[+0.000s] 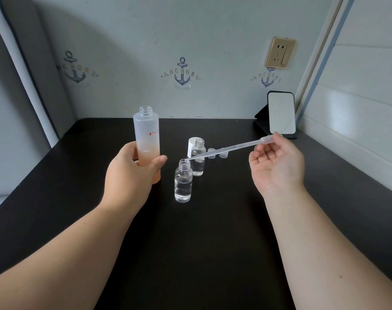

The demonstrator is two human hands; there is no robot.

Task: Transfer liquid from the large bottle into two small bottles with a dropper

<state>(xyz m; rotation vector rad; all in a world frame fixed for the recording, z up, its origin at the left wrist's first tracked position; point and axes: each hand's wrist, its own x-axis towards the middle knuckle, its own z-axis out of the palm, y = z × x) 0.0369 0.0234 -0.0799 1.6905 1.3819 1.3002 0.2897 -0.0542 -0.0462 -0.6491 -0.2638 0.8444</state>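
On the matte black table (pixel 190 253), the nearer small bottle (pixel 183 183) serves as the centre of things: a clear, round-shouldered cylinder with a threaded neck and no cap, standing upright and holding colourless liquid through most of its body. Just behind it and slightly to the right stands the second small bottle (pixel 198 158), the same glassy shape, also uncapped and partly filled. Behind that one rises a plain white cylindrical cap (pixel 192 144), and to its right lie two small translucent caps (pixel 217 152), partly hidden by the dropper. To the left of the nearer small bottle, the left hand (pixel 132 173) wraps thumb and fingers round the lower half of the large bottle (pixel 147 139), a tall frosted cylinder fading from milky white above to soft peach below, with a clear threaded open neck and red lettering on its side; it is held upright. To the right, the right hand (pixel 277 162) is palm-up, pinching the soft bulb of the dropper (pixel 230 148) between thumb and fingertips. The dropper is a slim translucent plastic pipette, slanting down to the left, its fine tip at the rim of the nearer small bottle's mouth. Far behind on the right, a rounded rectangular mirror (pixel 281 113) leans on a black stand.
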